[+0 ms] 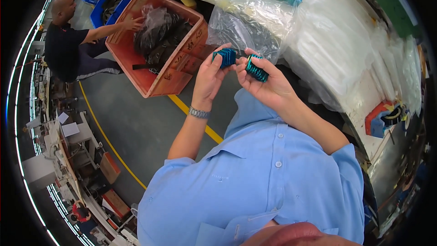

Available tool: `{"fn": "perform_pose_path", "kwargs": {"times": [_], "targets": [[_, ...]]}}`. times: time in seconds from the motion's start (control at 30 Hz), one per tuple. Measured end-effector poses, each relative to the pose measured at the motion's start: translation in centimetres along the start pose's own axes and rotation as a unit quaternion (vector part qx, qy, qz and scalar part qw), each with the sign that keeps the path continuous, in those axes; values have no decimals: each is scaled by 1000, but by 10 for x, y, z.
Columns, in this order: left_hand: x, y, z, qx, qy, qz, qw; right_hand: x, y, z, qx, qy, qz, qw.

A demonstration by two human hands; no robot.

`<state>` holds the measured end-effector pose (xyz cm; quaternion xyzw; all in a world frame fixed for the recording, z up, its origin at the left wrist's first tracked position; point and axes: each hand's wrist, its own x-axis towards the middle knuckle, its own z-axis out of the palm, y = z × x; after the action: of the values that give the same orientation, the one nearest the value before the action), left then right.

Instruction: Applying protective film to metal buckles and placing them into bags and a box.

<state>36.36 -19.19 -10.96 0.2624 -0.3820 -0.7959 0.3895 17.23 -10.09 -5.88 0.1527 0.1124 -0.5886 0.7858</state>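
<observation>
Left hand (210, 75) closed around a small teal stack (225, 57), right hand (264, 84) closed around a second teal stack (256, 68), both raised, fingertips nearly touching. Just behind, a clear plastic bag (246, 27) on the white table (337, 59). Farther left, an orange crate (154, 64) of dark bags, another person's hand (132, 23) on its rim.
</observation>
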Motion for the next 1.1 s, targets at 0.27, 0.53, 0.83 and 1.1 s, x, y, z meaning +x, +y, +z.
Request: {"fn": "perform_pose_path", "kwargs": {"times": [0.27, 0.53, 0.83, 1.1], "targets": [[52, 35, 66, 230, -91, 64, 967, -24, -7, 51, -4, -95, 10, 995], [151, 18, 85, 582, 106, 377, 713, -20, -9, 54, -23, -60, 6, 998], [204, 17, 98, 621, 139, 381, 671, -17, -11, 51, -47, -54, 30, 997], [220, 16, 92, 650, 163, 378, 639, -14, -14, 36, -53, -46, 41, 997]]}}
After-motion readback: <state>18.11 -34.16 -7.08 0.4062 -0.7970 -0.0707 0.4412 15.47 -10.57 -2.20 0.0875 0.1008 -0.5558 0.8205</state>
